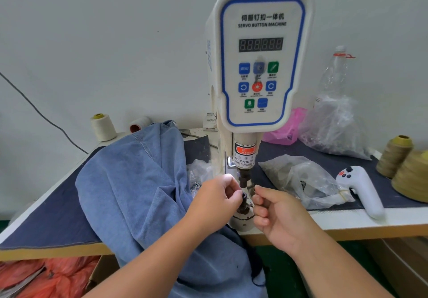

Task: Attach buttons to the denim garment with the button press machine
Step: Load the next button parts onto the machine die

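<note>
A pale wall backs a counter (58,207) covered in dark blue cloth. At centre frame stands the white button press machine (259,61), its panel reading "SERVO BUTTON MACHINE". Below its punch, the left hand (215,202) pinches a small dark button (243,195) just above the lower die (243,208). The right hand (278,214), just right of the die, has its fingers curled, thumb and forefinger pressed together; whether they hold anything I cannot tell. The denim garment (139,182) is heaped left of the machine and spills over the counter's front edge. Clear plastic bags (298,177) lie right of the machine, then a white handheld controller (361,189). Thread cones (407,165) stand at the right edge, and a cream spool (103,126) at upper left.
</note>
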Motion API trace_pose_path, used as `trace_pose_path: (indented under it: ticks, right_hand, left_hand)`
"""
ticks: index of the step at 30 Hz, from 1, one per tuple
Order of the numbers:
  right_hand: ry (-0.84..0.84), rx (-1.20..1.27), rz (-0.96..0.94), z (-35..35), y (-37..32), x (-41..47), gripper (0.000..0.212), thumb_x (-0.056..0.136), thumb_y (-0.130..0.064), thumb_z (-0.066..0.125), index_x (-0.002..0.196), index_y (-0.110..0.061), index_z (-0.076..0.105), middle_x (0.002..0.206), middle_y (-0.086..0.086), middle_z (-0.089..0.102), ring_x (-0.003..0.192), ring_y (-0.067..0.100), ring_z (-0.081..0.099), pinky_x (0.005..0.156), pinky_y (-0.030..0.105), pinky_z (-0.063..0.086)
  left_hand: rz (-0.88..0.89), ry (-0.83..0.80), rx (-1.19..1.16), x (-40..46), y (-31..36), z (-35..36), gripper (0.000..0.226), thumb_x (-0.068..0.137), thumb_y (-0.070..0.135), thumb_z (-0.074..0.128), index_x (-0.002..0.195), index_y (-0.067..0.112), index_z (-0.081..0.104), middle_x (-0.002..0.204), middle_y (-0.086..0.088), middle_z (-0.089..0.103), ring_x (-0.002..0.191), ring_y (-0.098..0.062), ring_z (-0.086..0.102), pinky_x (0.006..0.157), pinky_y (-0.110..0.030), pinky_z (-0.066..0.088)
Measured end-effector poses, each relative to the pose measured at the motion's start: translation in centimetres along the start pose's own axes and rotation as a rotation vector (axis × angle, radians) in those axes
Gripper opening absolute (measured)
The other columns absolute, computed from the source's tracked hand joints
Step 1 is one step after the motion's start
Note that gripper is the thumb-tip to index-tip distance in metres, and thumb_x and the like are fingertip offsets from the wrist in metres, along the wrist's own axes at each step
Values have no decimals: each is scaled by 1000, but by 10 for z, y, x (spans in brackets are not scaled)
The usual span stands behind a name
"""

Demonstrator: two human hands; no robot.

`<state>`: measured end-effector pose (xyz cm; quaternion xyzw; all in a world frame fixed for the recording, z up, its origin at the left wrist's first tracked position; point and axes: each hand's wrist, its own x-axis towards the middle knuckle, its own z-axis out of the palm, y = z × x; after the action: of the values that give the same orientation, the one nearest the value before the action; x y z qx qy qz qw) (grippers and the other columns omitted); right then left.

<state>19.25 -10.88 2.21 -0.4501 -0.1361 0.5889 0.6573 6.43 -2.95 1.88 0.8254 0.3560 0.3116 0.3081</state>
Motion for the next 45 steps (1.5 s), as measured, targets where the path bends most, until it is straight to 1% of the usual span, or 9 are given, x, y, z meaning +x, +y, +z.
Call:
trace_pose_path:
  ticks: [5,7,10,14,28,31,35,40,45]
  right_hand:
    - [-9,-12,-2,-6,1,-1,18,93,-6,55,76,-8,53,59,2,47,42,9,35,33,19,27]
    - [-10,-24,-3,-9,3,-1,20,93,-6,55,74,-9,53,58,2,46,41,9,36,32,19,27]
    - [-8,-31,3,-12,5,0,21,93,-6,55,73,-9,53,58,2,47,41,9,36,33,19,27]
    - [-12,-43,6,-15,9,1,20,93,-6,56,73,-9,53,59,2,47,42,9,37,34,19,28]
    - [-14,-67,-4,-16,12,2,21,93,-6,56,72,-9,55,59,2,47,43,9,37,35,19,28]
    - [-11,-63,1,-15,12,3,20,92,-6,57,72,-9,56,59,2,47,43,9,37,34,20,28]
    - [16,-84,-9,-9,10,4,20,92,-6,58,72,-9,55,58,1,47,41,9,36,33,20,28]
    - [86,-107,10,3,6,3,24,94,-5,57,71,-8,52,55,1,46,35,7,29,29,18,22]
    - [140,-53,39,17,6,3,18,94,-4,56,77,-6,53,56,1,44,34,6,26,28,16,19]
  left_hand:
    - [84,47,52,-2,0,4,31,87,26,59,64,43,49,63,23,59,52,-1,50,53,-14,37]
    - [76,46,28,-1,-1,3,32,88,24,61,64,44,50,60,22,58,51,-1,48,52,-14,36]
    - [41,32,-24,-1,-3,1,28,89,23,63,68,40,56,57,19,58,49,-1,46,53,-15,37]
    - [40,26,-37,-3,-6,-1,26,89,23,65,72,41,60,57,16,58,50,-1,46,54,-15,37]
    - [68,24,-2,-5,-7,-5,29,90,22,67,76,47,63,61,25,61,52,2,51,55,-11,39]
    - [60,31,-3,-5,-9,-7,24,90,21,67,76,41,65,61,23,60,52,2,50,56,-11,40]
    - [7,42,-8,-3,-12,-12,13,91,22,65,83,30,69,59,20,59,52,2,49,55,-9,39]
    - [-14,26,-33,-5,-11,-13,13,92,21,64,82,28,69,56,19,57,51,1,47,55,-11,39]
    - [-6,-5,-56,-7,-7,-8,12,90,21,64,82,28,69,57,16,57,52,-1,47,56,-16,41]
